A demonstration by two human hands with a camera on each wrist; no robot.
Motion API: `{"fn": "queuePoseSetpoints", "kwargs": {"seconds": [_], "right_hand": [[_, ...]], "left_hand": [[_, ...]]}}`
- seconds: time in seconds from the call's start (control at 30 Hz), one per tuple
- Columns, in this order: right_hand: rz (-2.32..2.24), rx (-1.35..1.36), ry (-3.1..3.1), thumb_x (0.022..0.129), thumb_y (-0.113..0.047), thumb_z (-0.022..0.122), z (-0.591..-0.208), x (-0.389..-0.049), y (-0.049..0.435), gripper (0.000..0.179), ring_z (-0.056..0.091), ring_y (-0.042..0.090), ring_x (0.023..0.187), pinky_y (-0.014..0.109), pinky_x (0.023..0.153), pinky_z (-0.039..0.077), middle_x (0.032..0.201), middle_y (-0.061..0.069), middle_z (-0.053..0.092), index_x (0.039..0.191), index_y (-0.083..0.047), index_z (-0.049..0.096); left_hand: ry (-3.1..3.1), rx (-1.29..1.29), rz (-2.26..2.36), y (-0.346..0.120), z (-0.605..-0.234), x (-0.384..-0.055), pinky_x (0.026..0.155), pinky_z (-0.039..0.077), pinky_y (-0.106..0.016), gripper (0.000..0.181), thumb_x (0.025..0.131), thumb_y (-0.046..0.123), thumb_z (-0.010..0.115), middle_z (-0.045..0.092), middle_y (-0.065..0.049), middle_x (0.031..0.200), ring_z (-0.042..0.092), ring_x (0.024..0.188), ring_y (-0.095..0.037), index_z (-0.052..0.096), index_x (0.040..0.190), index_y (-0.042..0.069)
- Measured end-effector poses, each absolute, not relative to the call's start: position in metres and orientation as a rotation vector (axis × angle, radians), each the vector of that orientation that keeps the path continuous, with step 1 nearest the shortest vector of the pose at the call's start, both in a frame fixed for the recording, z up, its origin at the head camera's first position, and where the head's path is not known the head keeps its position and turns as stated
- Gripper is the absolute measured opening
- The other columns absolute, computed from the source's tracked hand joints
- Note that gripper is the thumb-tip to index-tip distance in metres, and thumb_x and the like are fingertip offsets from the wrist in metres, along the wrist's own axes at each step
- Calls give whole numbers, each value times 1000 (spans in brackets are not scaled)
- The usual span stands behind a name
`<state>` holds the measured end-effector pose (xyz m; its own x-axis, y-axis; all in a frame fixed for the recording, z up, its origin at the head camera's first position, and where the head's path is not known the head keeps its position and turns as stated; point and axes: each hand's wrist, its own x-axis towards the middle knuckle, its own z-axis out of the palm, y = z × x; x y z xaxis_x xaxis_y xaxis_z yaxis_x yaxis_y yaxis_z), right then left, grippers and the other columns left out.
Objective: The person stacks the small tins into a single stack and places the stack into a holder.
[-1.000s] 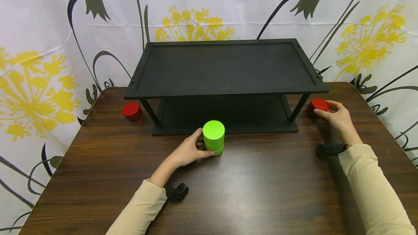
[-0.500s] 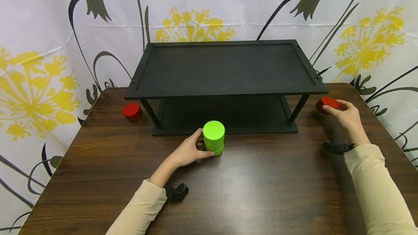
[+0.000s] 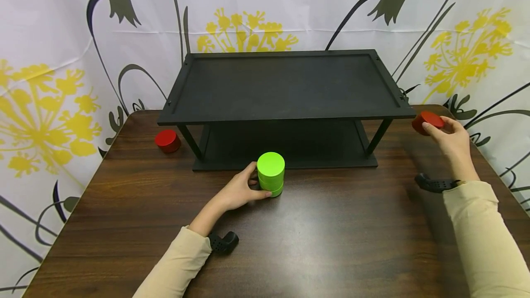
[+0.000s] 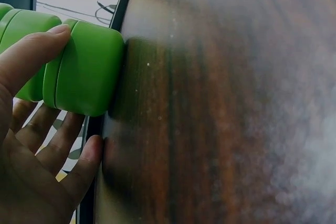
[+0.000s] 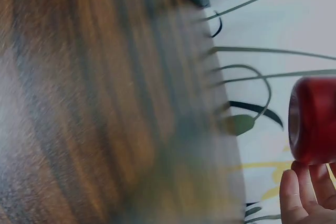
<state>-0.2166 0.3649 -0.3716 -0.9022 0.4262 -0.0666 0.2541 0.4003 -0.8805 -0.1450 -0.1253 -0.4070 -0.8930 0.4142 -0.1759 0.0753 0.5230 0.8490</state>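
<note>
My left hand (image 3: pixel 237 192) grips a stack of bright green round containers (image 3: pixel 271 176) on the table, just in front of the shelf's lower board. In the left wrist view, the thumb lies along the seam of the lowest green container (image 4: pixel 90 72), with the other fingers behind the stack. At the far right, my right hand (image 3: pixel 454 146) holds a red round container (image 3: pixel 428 122) between thumb and fingers, raised off the table. The right wrist view catches that red container at its right edge, fingertips (image 5: pixel 294 192) beneath it. A second red round container (image 3: pixel 167 140) stands left of the shelf.
A black two-tier shelf (image 3: pixel 281 86) stands at the back of the dark wooden table (image 3: pixel 331 233), its slanted legs at both sides. Behind it hangs a white cloth (image 3: pixel 314 3) printed with flowers. Black wrist cameras are strapped to both forearms.
My right hand has lifted the red container and carried it rightward, away from the shelf's right leg. The left hand and the green stack have stayed in place.
</note>
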Motion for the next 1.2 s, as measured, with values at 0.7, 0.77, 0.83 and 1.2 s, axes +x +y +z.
{"fn": "queuePoseSetpoints", "kwargs": {"seconds": [0.7,0.77,0.83,1.2], "right_hand": [[1789,-560,-2062,84,-22,73,-317,-207,337,57,45,-4,93,3,73,39,100,-18,49,135,-18,48],[1833,-552,-2006,83,-18,74,-312,-206,333,58,45,-2,92,3,71,41,100,-15,49,135,-15,48],[1860,-541,-1974,82,-16,75,-307,-205,329,60,45,0,92,2,69,42,101,-13,48,135,-13,48],[2090,-378,-1737,79,-7,76,-285,-195,315,44,45,6,98,3,69,48,107,-5,49,116,-14,55]], "left_hand": [[2415,400,1313,-125,-408,-145,105,46,-45,69,82,22,76,49,-16,138,51,127,-35,38,138,9],[2417,400,1311,-125,-408,-145,105,46,-45,68,82,22,76,49,-16,138,51,126,-35,38,137,9],[2419,401,1311,-125,-408,-145,105,46,-45,68,82,22,76,49,-15,138,51,126,-35,38,137,9],[2419,403,1313,-126,-409,-146,105,46,-45,67,82,22,76,49,-15,137,51,126,-34,39,136,10]]}}
